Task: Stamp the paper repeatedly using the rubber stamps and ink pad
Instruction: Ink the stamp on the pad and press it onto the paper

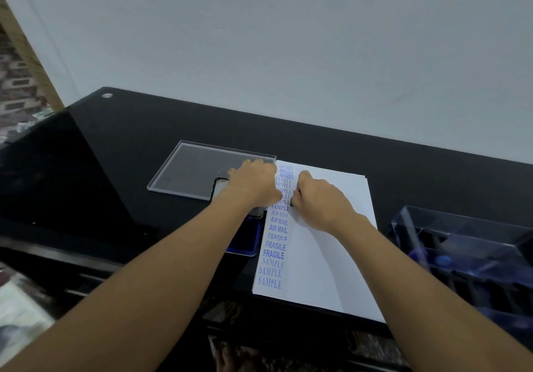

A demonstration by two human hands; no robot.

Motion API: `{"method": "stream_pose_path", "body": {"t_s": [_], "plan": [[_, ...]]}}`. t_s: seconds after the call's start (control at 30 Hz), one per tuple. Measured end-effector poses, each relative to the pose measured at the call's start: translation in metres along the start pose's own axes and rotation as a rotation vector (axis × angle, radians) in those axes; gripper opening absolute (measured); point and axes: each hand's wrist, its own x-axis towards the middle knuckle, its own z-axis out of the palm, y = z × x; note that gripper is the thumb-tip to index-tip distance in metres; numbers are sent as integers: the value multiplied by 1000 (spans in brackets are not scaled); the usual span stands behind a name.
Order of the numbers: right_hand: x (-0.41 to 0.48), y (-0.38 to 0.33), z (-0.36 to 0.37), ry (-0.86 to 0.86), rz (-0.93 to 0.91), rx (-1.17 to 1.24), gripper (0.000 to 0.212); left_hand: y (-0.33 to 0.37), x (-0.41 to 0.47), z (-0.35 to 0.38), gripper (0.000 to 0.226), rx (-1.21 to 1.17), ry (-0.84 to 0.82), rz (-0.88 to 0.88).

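**Stamp pinched in my right hand, down on the sheet**

My right hand (318, 198) was curled tightly round a small dark rubber stamp (292, 202). Only a sliver of the stamp showed past my thumb and fingertips, so I could not tell which word it carried. Its underside met the white paper (331, 244) directly below the grip, just to the right of the column of blue imprints (276, 247).

That column ran along the paper's left edge, from beyond my knuckles back toward my body. It read AMENDED three times farthest out, then a run of SAMPLE beside the grip. Nearer me it read AIR MAIL and FRAGILE three times each, then SAMPLE three times again.

My left hand (253, 184) lay just across the column from the grip, almost touching my right thumb. Its fingers were stretched out flat and held nothing. Its thumb side rested at the paper's left edge, and its wrist covered part of the ink pad's open lid (220, 187).

The blue ink pad (244, 240) sat to the left of the grip and a little nearer me, against the paper's edge below my left forearm. Farther left and beyond my left fingers, a clear plastic lid (193, 169) lay flat on the black table (138, 140).

Well off to the right of the grip stood a clear plastic box (467, 227). A blue-knobbed stamp (442, 260) was dimly visible inside it.
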Motion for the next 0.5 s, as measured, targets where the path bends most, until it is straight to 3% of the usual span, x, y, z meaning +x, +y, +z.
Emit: {"method": "stream_pose_path", "body": {"t_s": [0.5], "plan": [[4,1,8,19,50,21,28,0,0,0,46,25,-16,5]]}}
